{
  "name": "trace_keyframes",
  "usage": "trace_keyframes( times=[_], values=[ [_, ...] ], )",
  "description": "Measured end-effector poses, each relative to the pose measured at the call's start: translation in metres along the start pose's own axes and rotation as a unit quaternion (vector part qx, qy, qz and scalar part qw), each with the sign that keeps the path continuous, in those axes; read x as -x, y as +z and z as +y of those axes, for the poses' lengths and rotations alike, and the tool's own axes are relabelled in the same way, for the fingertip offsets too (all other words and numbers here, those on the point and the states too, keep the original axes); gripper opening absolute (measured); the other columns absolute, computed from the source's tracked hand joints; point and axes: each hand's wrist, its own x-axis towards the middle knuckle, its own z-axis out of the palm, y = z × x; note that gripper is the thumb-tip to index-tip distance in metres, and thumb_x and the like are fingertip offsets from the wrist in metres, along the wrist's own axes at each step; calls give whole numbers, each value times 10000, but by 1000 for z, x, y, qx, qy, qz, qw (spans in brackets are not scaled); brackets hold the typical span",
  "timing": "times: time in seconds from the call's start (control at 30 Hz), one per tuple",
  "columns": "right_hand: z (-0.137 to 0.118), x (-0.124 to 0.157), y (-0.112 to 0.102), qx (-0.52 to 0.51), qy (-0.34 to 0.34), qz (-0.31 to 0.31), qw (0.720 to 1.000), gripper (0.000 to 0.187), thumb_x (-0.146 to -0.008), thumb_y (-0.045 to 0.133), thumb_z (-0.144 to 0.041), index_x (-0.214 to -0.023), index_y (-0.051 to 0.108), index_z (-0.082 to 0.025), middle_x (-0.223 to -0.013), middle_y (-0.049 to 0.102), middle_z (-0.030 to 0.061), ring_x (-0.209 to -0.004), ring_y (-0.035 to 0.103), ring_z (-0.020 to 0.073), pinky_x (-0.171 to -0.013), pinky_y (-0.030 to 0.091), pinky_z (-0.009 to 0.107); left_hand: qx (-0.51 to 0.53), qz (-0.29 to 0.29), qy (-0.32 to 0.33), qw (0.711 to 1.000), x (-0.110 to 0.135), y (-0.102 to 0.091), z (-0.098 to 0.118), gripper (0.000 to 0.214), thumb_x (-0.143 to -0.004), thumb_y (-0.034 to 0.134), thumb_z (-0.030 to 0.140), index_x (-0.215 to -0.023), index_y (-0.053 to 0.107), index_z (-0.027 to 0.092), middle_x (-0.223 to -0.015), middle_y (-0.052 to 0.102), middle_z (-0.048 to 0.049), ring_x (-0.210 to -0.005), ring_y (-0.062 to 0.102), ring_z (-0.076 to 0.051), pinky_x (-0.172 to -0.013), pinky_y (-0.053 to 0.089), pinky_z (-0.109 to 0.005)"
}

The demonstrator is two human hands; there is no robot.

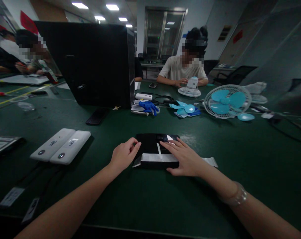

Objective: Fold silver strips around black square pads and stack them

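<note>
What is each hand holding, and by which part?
A flat black device lies on the green table. The left hand pinches its left edge; the right hand rests flat on its top, not gripping.

Green table (150, 202) carries a black box (150, 146) and fan (227, 100) (blue-bladed).

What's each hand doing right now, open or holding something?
Left hand: fingers curled at the black box edge; grip cannot be told.
Right hand: open, flat on the box.
</note>
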Motion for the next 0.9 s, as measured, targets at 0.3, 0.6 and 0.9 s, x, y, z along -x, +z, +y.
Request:
trace_keyframes(
  times=[0.3,0.6,0.9],
  values=[
    [70,16,1,87,174,-10,981,943,-776,457,-705,-1522,190,-192,-1417,441,130,-1299,387,324,-1128,117,550,19,-26,9,999,0,-1,-2,366,-948,326,503,-983,557,221,-641,555,39,-534,513,-131,-480,344,-229],
    [188,88,4,62,492,-5,868,949,-768,405,-771,-1505,237,-198,-1432,405,166,-1313,342,363,-1083,219,495,11,-31,11,999,1,-5,-4,361,-949,325,492,-1014,552,220,-681,576,28,-561,523,-131,-500,353,-227],
    [233,180,-15,14,628,7,778,1047,-756,311,-825,-1482,277,-71,-1396,362,320,-1252,376,474,-860,356,531,13,-43,15,999,2,-7,-2,355,-948,330,488,-1019,554,221,-701,585,21,-579,537,-139,-515,375,-240]
  ],
)
